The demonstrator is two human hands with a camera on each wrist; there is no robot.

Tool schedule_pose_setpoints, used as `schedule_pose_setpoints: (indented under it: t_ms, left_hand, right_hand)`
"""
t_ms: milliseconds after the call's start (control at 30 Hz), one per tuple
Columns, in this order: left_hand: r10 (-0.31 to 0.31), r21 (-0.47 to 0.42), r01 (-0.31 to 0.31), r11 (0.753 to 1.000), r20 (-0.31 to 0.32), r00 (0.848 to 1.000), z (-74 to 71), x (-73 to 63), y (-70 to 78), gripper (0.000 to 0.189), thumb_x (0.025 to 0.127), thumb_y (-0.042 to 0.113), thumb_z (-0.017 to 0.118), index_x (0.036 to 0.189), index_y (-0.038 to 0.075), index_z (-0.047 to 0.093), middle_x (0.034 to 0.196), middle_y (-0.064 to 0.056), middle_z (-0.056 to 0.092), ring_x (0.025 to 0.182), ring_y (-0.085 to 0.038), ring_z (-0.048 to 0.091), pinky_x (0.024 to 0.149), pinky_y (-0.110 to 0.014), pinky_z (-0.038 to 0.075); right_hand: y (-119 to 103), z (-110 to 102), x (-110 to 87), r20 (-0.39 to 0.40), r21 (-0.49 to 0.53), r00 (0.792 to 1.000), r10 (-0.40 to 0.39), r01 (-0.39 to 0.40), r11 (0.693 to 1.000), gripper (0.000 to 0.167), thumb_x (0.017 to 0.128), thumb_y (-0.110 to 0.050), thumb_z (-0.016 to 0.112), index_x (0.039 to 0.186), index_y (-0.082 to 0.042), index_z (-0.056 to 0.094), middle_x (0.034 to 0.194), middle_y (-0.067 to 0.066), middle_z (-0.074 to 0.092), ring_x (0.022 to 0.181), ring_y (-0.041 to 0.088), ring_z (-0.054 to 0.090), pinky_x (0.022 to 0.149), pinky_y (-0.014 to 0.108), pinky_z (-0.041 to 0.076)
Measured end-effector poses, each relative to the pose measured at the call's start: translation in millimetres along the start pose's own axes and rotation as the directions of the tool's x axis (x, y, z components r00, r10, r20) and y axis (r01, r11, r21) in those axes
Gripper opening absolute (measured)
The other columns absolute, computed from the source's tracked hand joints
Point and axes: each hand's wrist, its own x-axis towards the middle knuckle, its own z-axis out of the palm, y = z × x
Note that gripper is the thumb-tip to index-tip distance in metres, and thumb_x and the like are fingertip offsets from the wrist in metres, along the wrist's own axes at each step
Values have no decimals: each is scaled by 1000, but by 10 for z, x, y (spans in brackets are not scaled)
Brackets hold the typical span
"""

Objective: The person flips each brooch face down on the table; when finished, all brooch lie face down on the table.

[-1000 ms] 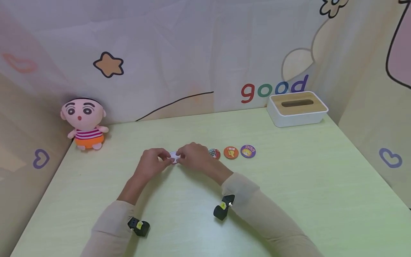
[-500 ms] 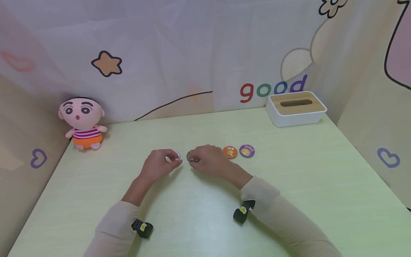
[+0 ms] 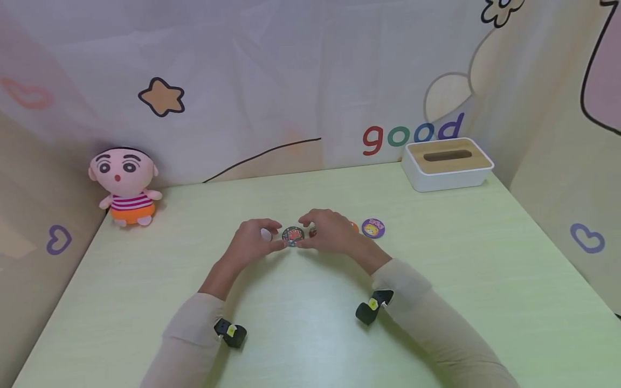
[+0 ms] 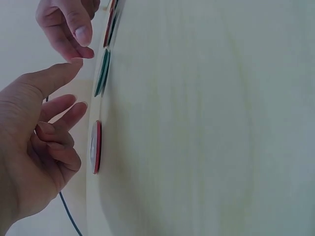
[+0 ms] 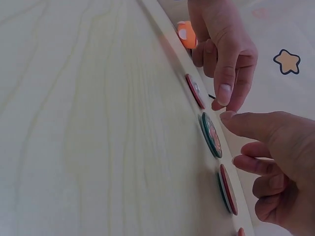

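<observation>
Left hand [image 3: 251, 242] has moved rightward from the white disc [image 4: 96, 147] over the last half second; right hand [image 3: 332, 231] has backed off slightly, so the dark green disc [image 3: 293, 235] now shows between them. It sits on the table [image 3: 310, 328], between white disc and red-rimmed disc [image 5: 229, 191], with orange disc [image 3: 356, 226] and purple disc [image 3: 373, 228] further right. Both hands look released: thumbs extended by the dark green disc's near edge, other fingers loosely bent, nothing visibly pinched; can't tell if thumb tips touch the rim. Risks, best guess: thumb tips are close together, so an uneven push from one side could spin the disc or skid it out of line. Left hand is just beside the white disc, right hand near the red-rimmed disc; a stray knuckle could knock either askew. Rims are thin and low, so fingertips might slip. Right hand hides most of the orange disc in the head view, so a bump there could go unnoticed
</observation>
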Motion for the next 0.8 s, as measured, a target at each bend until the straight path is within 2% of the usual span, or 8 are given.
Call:
schedule_pose_setpoints:
  t_ms: [133, 200, 333, 433, 633, 800]
  left_hand:
    - [6, 38, -6, 999, 8, 1000, 7, 53, 14, 48, 83, 28, 82, 125, 8, 71, 115, -12, 75, 102, -26, 66, 80, -33, 51]
    - [8, 51, -9, 999, 14, 1000, 13, 75, 16, 49, 82, 28, 83, 125, 8, 71, 113, -11, 75, 100, -25, 65, 81, -33, 50]
    - [11, 63, -13, 998, 34, 999, 40, 110, 6, 50, 80, 26, 85, 124, 6, 71, 107, -11, 76, 87, -20, 61, 75, -29, 46]
    - [11, 59, -13, 998, 47, 999, 67, 128, 2, 52, 79, 26, 86, 124, 4, 70, 106, -12, 77, 83, -19, 59, 72, -26, 44]
    - [-4, 78, 0, 997, 42, 999, 93, 140, 14, 50, 79, 25, 87, 122, 5, 72, 108, -12, 77, 90, -21, 63, 73, -26, 46]
    - [13, 94, -17, 995, 42, 999, 94, 149, 18, 50, 79, 24, 87, 122, 3, 72, 109, -13, 77, 92, -22, 64, 75, -28, 49]
  right_hand:
    - [23, -7, 49, 24, -16, 1000, 18, -17, 1000, 62, 84, -41, 82, 136, -12, 64, 124, 2, 72, 95, 15, 64, 85, 34, 53]
    - [26, -11, 68, 39, -11, 999, 29, -28, 1000, 63, 84, -40, 83, 137, -11, 64, 124, 3, 72, 97, 16, 64, 88, 35, 54]
    - [29, -5, 106, 65, 1, 997, 42, -42, 999, 63, 83, -37, 84, 137, -10, 64, 125, 4, 72, 99, 17, 64, 91, 37, 53]
    - [27, 7, 133, 74, -6, 996, 49, -48, 999, 63, 83, -37, 85, 136, -11, 64, 125, 4, 73, 99, 17, 63, 92, 37, 53]
    - [10, 23, 172, 83, -16, 995, 58, -57, 998, 62, 82, -38, 85, 135, -11, 66, 124, 3, 73, 98, 17, 62, 92, 37, 52]
    - [-6, 34, 185, 95, -9, 994, 45, -45, 999, 56, 82, -35, 85, 130, -11, 69, 119, 2, 75, 95, 16, 62, 90, 36, 52]
